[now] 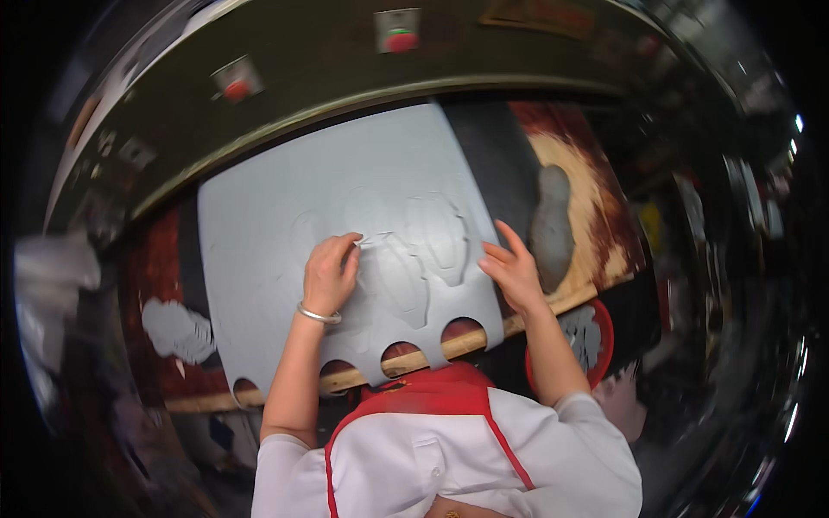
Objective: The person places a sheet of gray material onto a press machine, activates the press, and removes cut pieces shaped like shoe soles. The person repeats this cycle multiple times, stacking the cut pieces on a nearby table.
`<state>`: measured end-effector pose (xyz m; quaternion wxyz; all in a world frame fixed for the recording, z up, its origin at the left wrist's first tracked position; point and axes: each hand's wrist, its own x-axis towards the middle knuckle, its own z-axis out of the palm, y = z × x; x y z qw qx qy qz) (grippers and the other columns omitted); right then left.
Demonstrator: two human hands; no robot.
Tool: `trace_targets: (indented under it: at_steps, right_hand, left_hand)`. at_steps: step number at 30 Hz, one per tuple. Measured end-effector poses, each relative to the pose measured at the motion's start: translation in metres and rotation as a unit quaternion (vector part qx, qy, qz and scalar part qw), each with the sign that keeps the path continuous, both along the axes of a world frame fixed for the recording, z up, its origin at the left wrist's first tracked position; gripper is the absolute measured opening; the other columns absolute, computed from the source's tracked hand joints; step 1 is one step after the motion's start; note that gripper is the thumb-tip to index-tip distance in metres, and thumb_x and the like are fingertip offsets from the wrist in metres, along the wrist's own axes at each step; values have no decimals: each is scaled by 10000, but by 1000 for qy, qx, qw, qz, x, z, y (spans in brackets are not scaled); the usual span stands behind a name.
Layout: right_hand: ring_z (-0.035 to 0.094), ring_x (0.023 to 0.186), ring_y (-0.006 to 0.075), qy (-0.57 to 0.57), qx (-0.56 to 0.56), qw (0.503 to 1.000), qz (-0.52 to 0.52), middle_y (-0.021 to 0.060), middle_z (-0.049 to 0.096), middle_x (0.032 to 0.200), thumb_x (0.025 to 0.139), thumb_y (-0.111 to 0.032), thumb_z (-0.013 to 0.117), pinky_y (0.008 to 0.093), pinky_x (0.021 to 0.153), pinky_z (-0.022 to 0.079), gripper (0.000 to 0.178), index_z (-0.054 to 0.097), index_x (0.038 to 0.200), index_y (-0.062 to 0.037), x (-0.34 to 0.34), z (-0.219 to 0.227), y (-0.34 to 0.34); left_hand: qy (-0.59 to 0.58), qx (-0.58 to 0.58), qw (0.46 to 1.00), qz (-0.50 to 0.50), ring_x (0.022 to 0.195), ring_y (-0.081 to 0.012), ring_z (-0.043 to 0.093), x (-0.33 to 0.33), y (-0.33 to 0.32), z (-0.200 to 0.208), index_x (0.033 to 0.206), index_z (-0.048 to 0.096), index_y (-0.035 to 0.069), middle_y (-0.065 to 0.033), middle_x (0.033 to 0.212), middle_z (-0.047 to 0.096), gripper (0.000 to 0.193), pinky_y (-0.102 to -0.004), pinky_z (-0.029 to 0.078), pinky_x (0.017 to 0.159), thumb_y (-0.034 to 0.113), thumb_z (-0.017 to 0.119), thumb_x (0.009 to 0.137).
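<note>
A large light grey sheet (276, 207) covers most of the table, with several long curved shapes cut or pressed into it. Round notches run along its near edge. My left hand (331, 272), wearing a silver bangle, is closed in a pinch over the middle of the sheet. Its fingertips touch a pale sliver at the end of one cut shape (399, 281); what exactly they grip is too small to make out. Another cut shape (439, 233) lies between my hands. Fingers spread and holding nothing, my right hand (511, 269) hovers at the sheet's right edge.
Grey cut pieces (179, 331) lie stacked at the left. On the worn wooden board at the right rests a long dark grey object (553, 224). A red basket (604, 341) with grey pieces stands below it. A dark green machine beam (319, 65) with red buttons spans the far side.
</note>
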<state>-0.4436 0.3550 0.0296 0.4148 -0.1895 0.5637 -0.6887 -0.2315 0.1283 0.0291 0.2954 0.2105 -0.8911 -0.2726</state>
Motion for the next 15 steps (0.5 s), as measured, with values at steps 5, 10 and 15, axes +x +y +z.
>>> trace_targets:
  at_steps: [5,10,15]
  right_hand:
    - [588,769,122,-38,190,979,66,195,625,1007,752,-63,743,277,557,457,829,267,1431,-54,-31,22,-14]
    - [621,782,142,-92,102,980,144,93,633,937,760,4,684,270,643,520,716,333,1380,-63,-35,4,-40]
    - [588,1041,226,-231,-105,955,152,128,557,1173,834,-36,592,383,916,480,581,346,1361,-44,-34,-17,-49]
  left_hand:
    - [-3,-32,987,-160,904,-284,566,-61,39,7,1114,578,62,-106,949,604,403,-386,447,791,67,653,717]
    - [-51,-64,968,-237,1148,-344,474,-76,48,10,1244,508,62,-161,1232,504,636,-472,370,1000,93,657,626]
    - [-55,-64,970,-228,1279,-361,375,-88,45,3,1321,438,73,-174,1365,402,763,-551,283,1062,100,667,593]
